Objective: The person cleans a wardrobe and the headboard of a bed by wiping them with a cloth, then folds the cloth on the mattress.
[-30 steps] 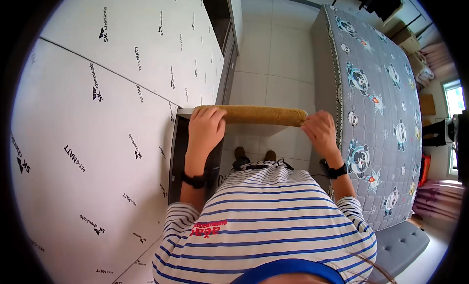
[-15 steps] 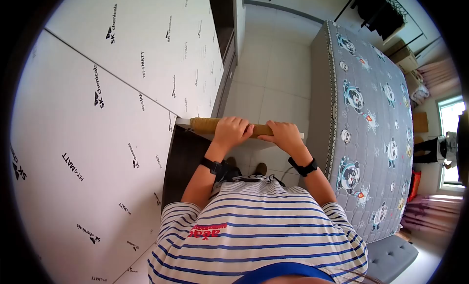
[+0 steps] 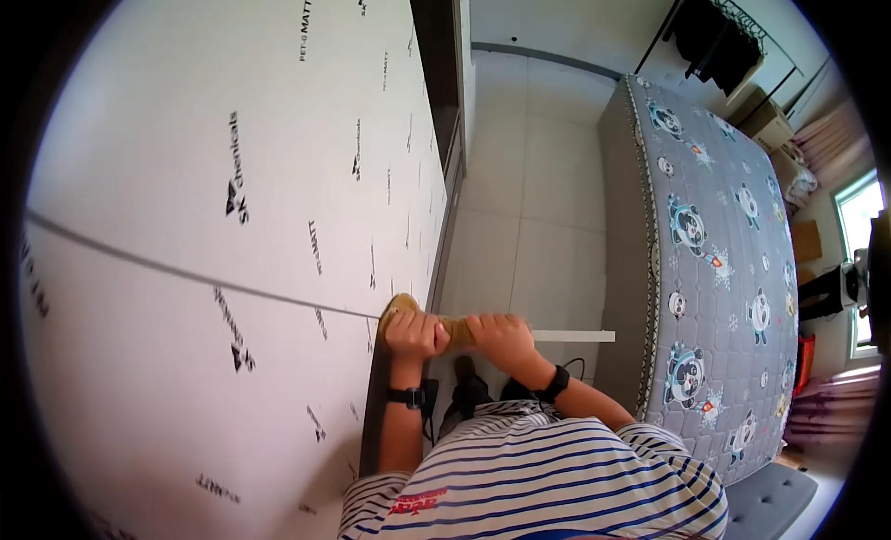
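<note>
A tan cloth-like roll [image 3: 455,331] lies along the top edge of a narrow white board [image 3: 575,336]. My left hand [image 3: 413,336] is closed around its left part, close to the large white panels. Close beside it, my right hand [image 3: 499,340] is closed on the roll's right part, fingers over the top. The roll's left end bulges up where it meets the panel side. To the right of my right hand, the board's white edge is bare. My palms and the underside of the roll are hidden.
Tall white panels [image 3: 278,215] with printed film fill the left side, with a dark seam between them. On the right stands a panda-patterned mattress [image 3: 724,261] on a grey bed base. A clothes rack [image 3: 715,39] is at the far right. Pale floor tiles [image 3: 557,252] lie between.
Both hands have shifted left along the board relative to its right end, with the roll bunched leftward. More white edge shows on the right. My view has also moved and turned.
</note>
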Motion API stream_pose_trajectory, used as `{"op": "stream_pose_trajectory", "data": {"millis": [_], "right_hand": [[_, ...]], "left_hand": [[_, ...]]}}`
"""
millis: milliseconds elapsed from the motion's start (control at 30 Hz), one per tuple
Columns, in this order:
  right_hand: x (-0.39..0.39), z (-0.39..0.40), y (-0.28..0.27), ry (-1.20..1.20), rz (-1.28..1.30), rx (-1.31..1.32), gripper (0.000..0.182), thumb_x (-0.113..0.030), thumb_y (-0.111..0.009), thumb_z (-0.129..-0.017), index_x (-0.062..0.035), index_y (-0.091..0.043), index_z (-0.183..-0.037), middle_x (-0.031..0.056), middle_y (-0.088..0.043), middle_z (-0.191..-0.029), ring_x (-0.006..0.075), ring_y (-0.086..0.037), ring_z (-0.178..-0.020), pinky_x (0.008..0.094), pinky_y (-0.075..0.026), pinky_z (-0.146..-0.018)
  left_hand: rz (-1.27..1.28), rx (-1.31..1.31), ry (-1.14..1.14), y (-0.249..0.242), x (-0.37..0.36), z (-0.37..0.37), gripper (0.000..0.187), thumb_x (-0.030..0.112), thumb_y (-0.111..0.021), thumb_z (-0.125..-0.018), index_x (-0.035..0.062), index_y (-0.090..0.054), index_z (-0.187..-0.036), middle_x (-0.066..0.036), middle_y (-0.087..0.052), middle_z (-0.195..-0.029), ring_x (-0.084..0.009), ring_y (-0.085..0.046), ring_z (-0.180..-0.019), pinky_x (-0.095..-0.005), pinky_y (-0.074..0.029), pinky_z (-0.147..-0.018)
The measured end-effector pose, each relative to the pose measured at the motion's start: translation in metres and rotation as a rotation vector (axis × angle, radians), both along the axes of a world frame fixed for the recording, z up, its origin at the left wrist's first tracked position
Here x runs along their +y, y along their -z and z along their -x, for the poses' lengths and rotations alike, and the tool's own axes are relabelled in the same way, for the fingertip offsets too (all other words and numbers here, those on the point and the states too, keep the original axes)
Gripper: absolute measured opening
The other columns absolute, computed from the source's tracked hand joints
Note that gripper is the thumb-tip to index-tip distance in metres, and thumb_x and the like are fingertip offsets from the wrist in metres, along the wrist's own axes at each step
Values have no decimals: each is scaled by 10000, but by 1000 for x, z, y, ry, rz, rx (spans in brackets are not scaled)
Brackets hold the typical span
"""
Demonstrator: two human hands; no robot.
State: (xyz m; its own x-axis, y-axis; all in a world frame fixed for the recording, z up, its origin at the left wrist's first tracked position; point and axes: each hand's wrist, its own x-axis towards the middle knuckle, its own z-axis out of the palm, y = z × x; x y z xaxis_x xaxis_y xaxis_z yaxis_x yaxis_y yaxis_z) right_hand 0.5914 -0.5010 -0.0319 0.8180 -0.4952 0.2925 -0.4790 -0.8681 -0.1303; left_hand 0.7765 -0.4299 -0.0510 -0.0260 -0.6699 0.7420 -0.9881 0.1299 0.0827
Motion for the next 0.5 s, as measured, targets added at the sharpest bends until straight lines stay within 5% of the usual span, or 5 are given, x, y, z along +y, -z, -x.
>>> {"op": "stream_pose_trajectory", "data": {"millis": [167, 267, 367, 500], "right_hand": [[3, 0, 5, 18, 64, 14, 428, -456, -745, -698, -114, -533, -844, 2, -549, -670, 168, -584, -551, 301, -470, -534], [3, 4, 0, 3, -1, 47, 383, -390, -694, -778, -74, -591, -968, 10, -536, -687, 174, -568, -574, 314, -465, -535], [0, 6, -5, -97, 0, 18, 599, -297, -658, -814, -17, -513, -1323, 25, -563, -709, 185, -591, -595, 316, -467, -520], [-10, 27, -10, -194, -252, 20, 566, -248, -642, -827, -63, -494, -1340, 52, -610, -786, 202, -632, -665, 332, -489, -541]], "left_hand": [[-33, -36, -2, -6, 0, 0, 278, 210, -463, -814, 69, -537, -586, -78, -510, -576, -233, -504, -527, -334, -436, -540], [-17, -4, 25, -7, -3, 2, 287, 208, -450, -820, 67, -545, -588, -78, -515, -581, -235, -505, -526, -338, -441, -545], [-30, 4, -24, -7, -1, 2, 265, 197, -465, -813, 60, -562, -609, -87, -537, -594, -258, -514, -531, -359, -441, -551], [-212, 112, -62, -12, 3, 13, 220, 141, -516, -803, 35, -569, -617, -132, -579, -633, -319, -557, -586, -400, -453, -566]]}}
